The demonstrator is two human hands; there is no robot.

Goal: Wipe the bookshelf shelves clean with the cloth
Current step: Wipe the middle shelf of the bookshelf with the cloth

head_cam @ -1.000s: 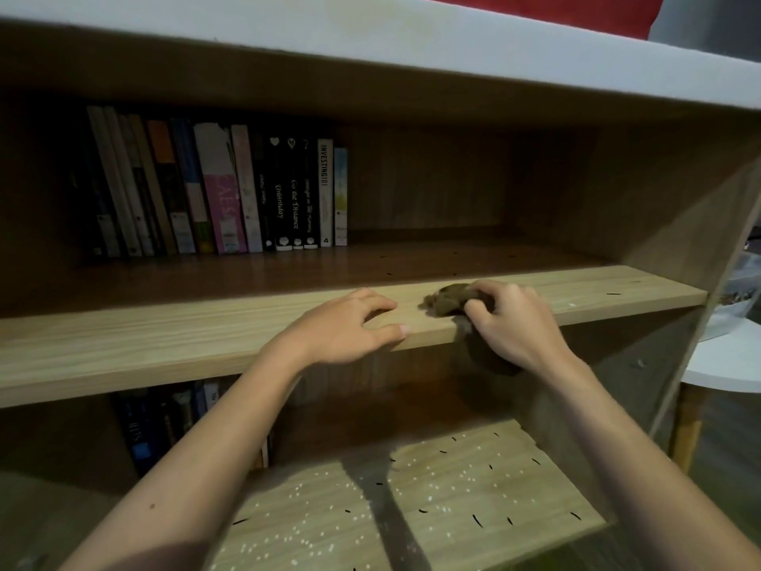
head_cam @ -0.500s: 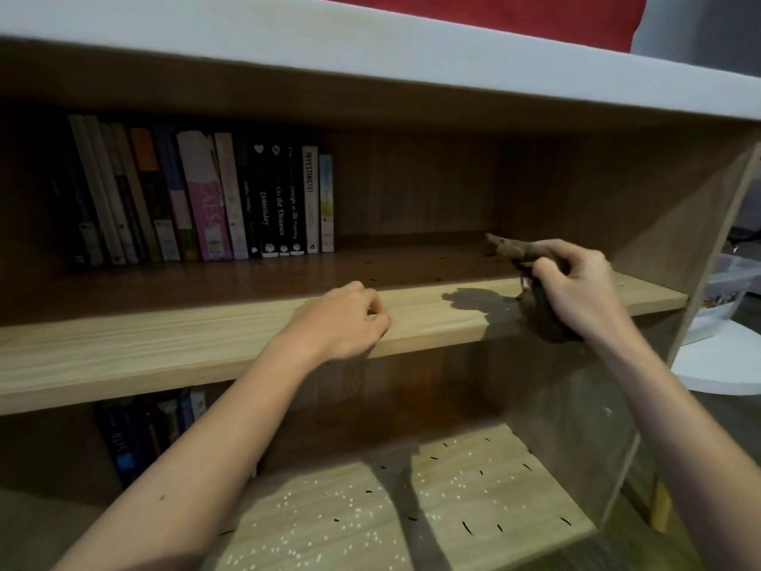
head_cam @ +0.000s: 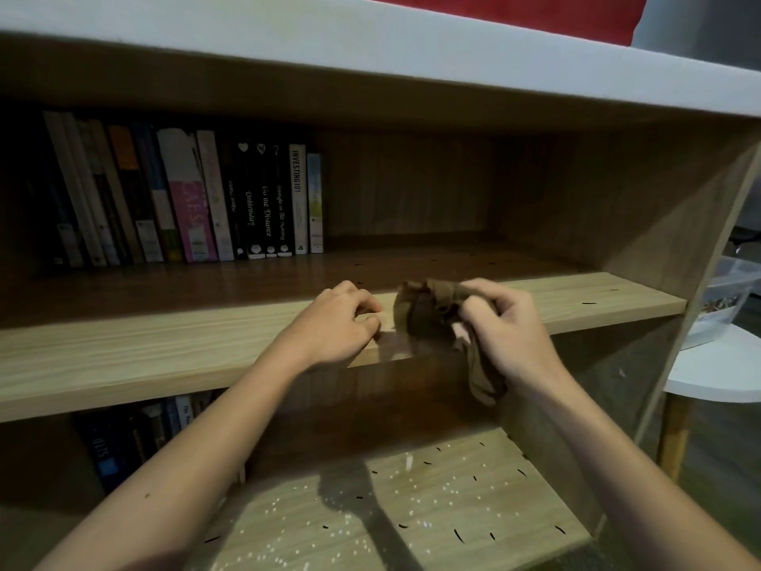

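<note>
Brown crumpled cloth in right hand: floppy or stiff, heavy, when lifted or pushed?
Likely floppy: the brown crumpled cloth bunches in the right hand, a tail drooping past the edge of the light wooden shelf. Probably light: the fabric looks thin. Pushed, it would likely bunch, not slide.

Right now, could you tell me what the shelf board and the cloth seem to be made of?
The shelf board looks like light wood-grain laminate or veneer, matte: even straight grain, square edge; solid wood is possible. The cloth looks like thin soft brown fabric: it bunches in the right hand and hangs limp below.
</note>
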